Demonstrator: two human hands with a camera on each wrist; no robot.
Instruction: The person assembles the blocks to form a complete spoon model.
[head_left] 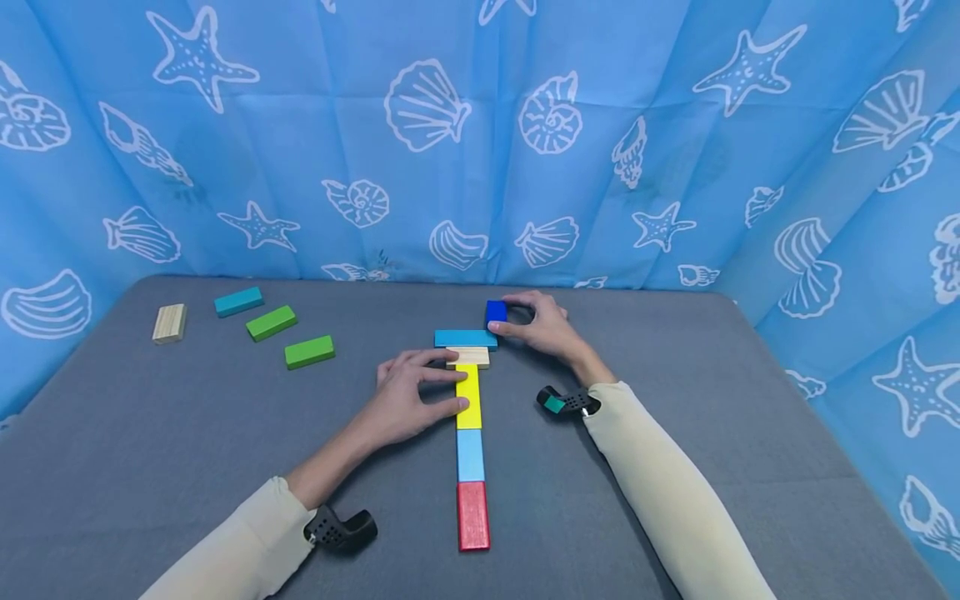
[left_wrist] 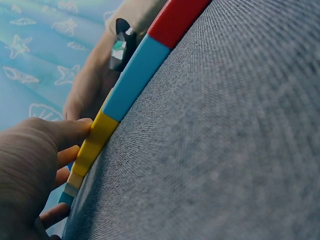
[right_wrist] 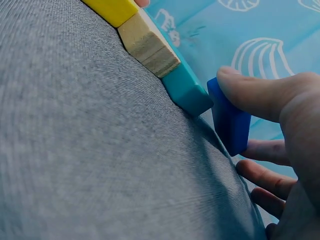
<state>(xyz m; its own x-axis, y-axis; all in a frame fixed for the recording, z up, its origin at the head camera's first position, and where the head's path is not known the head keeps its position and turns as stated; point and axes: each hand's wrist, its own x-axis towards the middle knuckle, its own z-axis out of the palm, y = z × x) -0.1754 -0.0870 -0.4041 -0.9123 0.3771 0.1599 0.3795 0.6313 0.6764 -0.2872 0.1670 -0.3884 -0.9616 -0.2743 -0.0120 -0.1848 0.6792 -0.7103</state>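
While the left hand (head_left: 405, 392) touches the yellow block (head_left: 471, 417) and the wood block (head_left: 474, 358), its grip loose and not curled round them, the right hand (head_left: 543, 325) pinches the dark blue block (head_left: 496, 312) between thumb and fingers. That dark blue block is just behind the right end of the teal block (head_left: 466, 337), and I can't tell if the two touch. I think the job is partway along. What looks done is a line on the tabletop (head_left: 675, 358): the red block (head_left: 473, 517) is nearest, then the light blue block (head_left: 470, 457), then the yellow one, all end to end, with the wood block and the teal block lying crossways at the far end. What looks left is the dark blue block, not let go yet, and maybe the spares. Over on the left, well apart from the line, lie two green blocks (head_left: 310, 352), an extra teal block (head_left: 238, 302) and an extra wood block (head_left: 169, 323), and no hand touches them
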